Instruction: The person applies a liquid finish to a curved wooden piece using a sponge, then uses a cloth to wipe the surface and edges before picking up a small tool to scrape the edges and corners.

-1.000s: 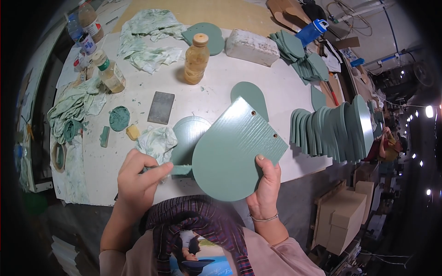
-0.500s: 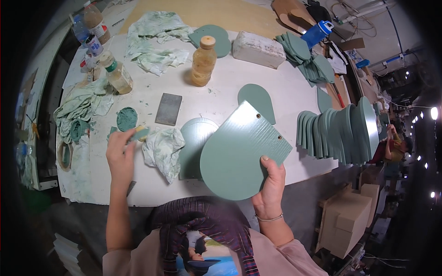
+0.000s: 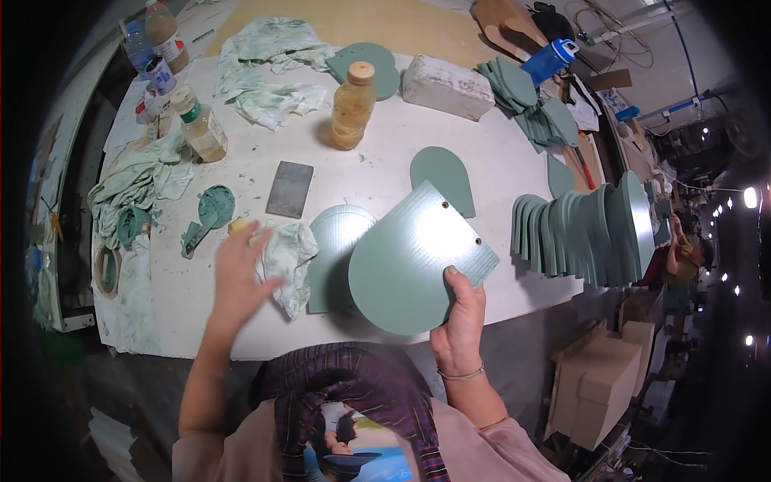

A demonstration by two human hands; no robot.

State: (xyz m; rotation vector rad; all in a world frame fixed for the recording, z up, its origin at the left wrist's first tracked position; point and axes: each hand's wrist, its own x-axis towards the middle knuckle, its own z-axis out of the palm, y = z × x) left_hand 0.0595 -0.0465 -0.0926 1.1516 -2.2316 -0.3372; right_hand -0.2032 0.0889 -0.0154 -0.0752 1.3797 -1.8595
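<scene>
**Desk:** What stood in the containers on the bench?

**Photographer:** A clear plastic bottle (image 3: pixel 352 107) with a tan cap stood upright near the middle of the white table (image 3: pixel 514 173), filled with a pale amber stuff. A smaller bottle (image 3: pixel 201 126) with a green cap stood at the left, near two more bottles at the far corner. A round lid (image 3: pixel 216 204) smeared with green paste lay flat beside a green-coated scraper (image 3: pixel 193 234).

**Desk:** And the hands?

**Photographer:** The right hand (image 3: pixel 461 320) pinched the lower edge of a green teardrop-shaped panel (image 3: pixel 418 259), thumb on its face, holding it tilted above the table's near edge. The panel was flat and matte, round at one end, squared at the other, with two small holes. The left hand (image 3: pixel 238 269) lay spread and open, fingers resting on a crumpled, green-stained rag (image 3: pixel 287 253), gripping nothing that I could tell.

**Desk:** What lay around them?

**Photographer:** A second green panel (image 3: pixel 331 249) lay flat, partly under the held one; a third (image 3: pixel 443 178) lay just beyond. A row of like panels (image 3: pixel 582 233) stood on edge at the right. A grey rectangular sanding block (image 3: pixel 289 189) lay left of centre, a whitish brick (image 3: pixel 446 86) sat farther back, and more stained rags (image 3: pixel 136 181) were heaped at the left.

**Desk:** The room?

**Photographer:** It was a dim workshop, the tabletop smudged with green, cardboard boxes (image 3: pixel 598 377) on the floor at the right and lamps glowing along that side.
</scene>
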